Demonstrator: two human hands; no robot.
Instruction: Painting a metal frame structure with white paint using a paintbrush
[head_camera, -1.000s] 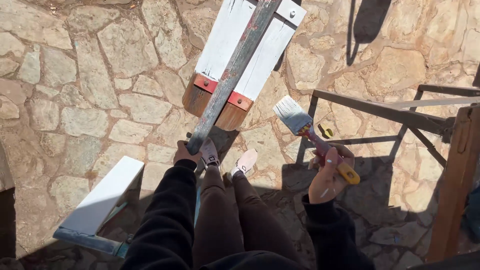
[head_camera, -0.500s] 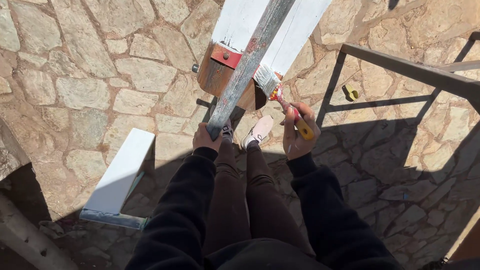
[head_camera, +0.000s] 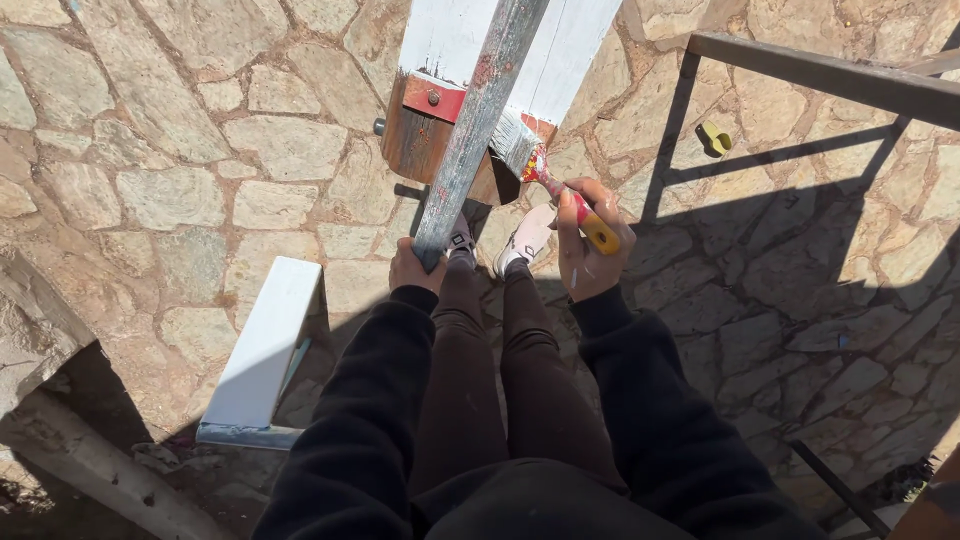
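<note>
The grey bar (head_camera: 478, 130) and white board (head_camera: 440, 40) run off the top edge, their far ends unseen.

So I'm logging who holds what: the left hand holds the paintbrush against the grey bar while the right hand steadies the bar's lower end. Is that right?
Not quite: the hands are swapped. In the head view the right hand holds the paintbrush against the grey bar, and the left hand steadies the bar's lower end.
</note>
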